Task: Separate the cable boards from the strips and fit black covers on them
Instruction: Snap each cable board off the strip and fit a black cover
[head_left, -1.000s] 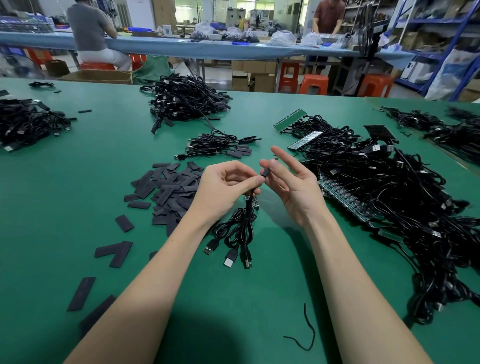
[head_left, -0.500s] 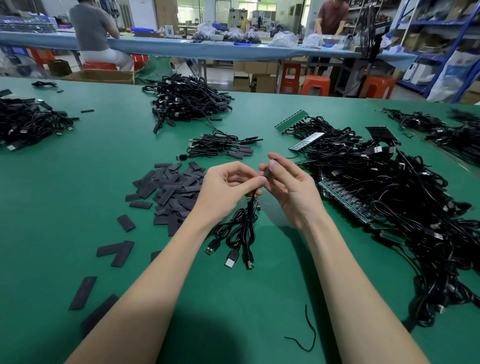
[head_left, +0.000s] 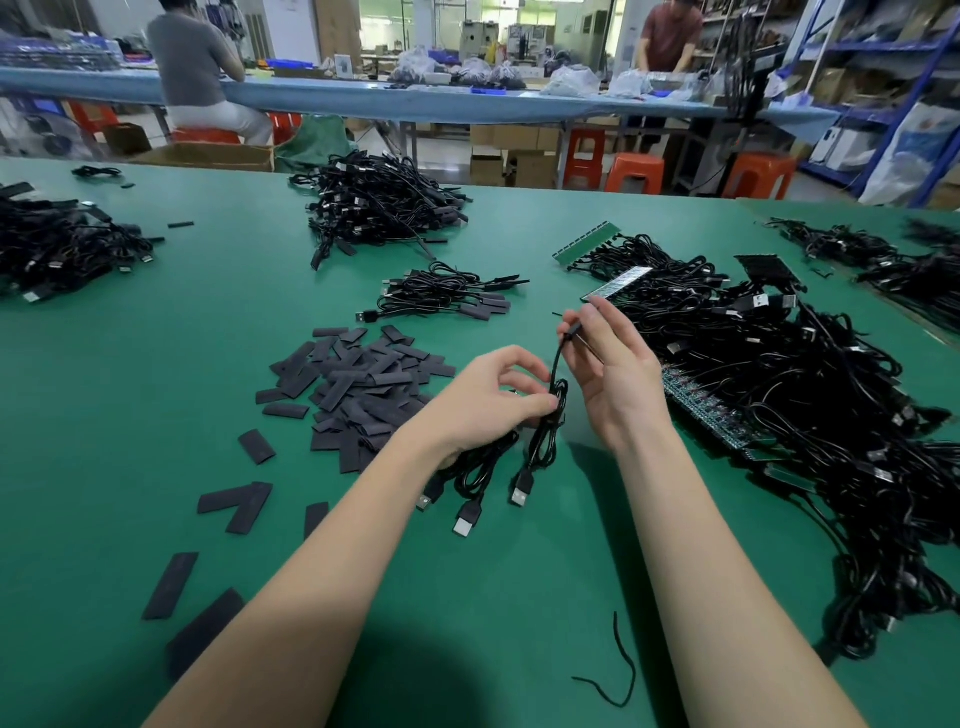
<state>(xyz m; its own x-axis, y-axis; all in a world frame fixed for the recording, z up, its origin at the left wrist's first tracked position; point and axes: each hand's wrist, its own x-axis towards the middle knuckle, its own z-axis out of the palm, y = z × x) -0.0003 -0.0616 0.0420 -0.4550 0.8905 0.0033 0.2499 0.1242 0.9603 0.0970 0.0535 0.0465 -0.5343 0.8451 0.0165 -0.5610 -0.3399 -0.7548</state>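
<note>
Rising steeply from left hand (head_left: 498, 400): cable (head_left: 557, 364).

Table top (head_left: 156, 364) showing flat green all over. Cables (head_left: 779, 374) piling at right, far centre (head_left: 379, 213) and far left (head_left: 57, 244), all showing black, plugs flashing silver tips. Covers (head_left: 358, 384) lying left of centre, showing matt black to dark grey. Board strips (head_left: 701, 410) at right showing green. Stools (head_left: 634, 174) standing far right, glowing orange. Far bench (head_left: 363, 96) showing pale blue. Shelf frame (head_left: 930, 78) at far right showing blue.
</note>
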